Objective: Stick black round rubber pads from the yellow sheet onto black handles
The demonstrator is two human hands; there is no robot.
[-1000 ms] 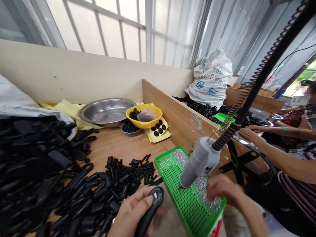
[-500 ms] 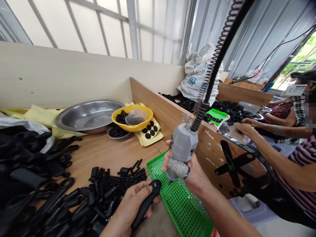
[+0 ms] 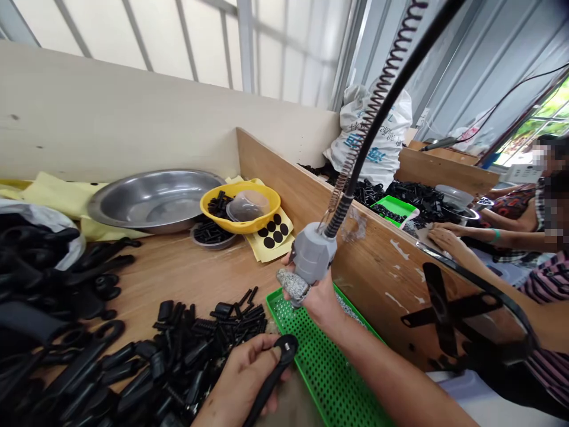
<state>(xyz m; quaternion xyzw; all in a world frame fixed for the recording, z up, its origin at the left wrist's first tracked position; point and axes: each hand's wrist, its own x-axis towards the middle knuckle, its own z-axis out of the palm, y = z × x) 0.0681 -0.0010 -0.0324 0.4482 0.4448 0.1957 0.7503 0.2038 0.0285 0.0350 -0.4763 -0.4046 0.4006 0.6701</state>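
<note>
I can see loose black parts point(image 3: 157, 365) heaped lower left, then the left hand point(image 3: 244, 376) gripping a black handle point(image 3: 265, 391), bottom center. Just right of center, the right hand point(image 3: 322, 302)'s wrapped round a grey power driver point(image 3: 313, 252) over a green tray point(image 3: 322, 367).

Bench point(image 3: 173, 267), far edge: one steel basin point(image 3: 160, 204). Far right corner: one yellow basket point(image 3: 242, 227); six black dots point(image 3: 269, 242) showing on yellow paper point(image 3: 256, 252). Green trays point(image 3: 317, 363), two: right edge, beyond divider point(image 3: 273, 160). Left hand point(image 3: 246, 373): one black handle point(image 3: 272, 379). Right hand point(image 3: 322, 296): one driver point(image 3: 315, 252).
</note>
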